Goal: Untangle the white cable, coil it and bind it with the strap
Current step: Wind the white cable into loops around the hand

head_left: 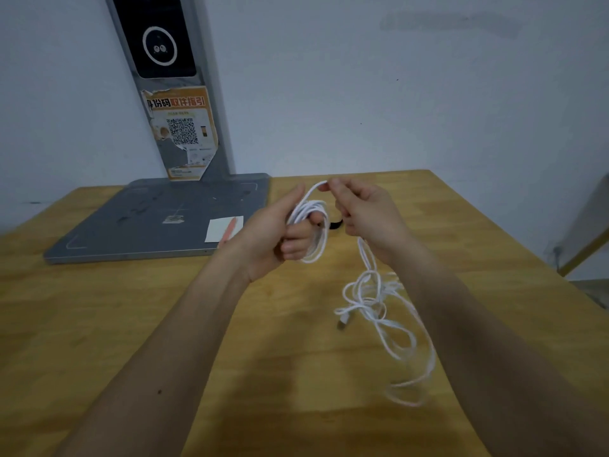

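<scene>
Left hand (273, 232) grips coiled white cable (313, 225); right hand (369, 216) seemingly pinches its strand

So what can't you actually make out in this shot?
Head view, the only one:
- Strap: a dark sliver between the hands, mostly hidden by the right hand.
- White cable: loose loops motion-blurred; tangle unclear.
- Plug: too small and blurred to identify.
- Left hand: coil's loop count unreadable.

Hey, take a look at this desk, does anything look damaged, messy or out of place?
Yes. The orange poster on the grey stand is torn and peeling along its left edge. Much of the white cable still lies in a loose tangle on the wooden table, uncoiled, beside the right forearm.
</scene>
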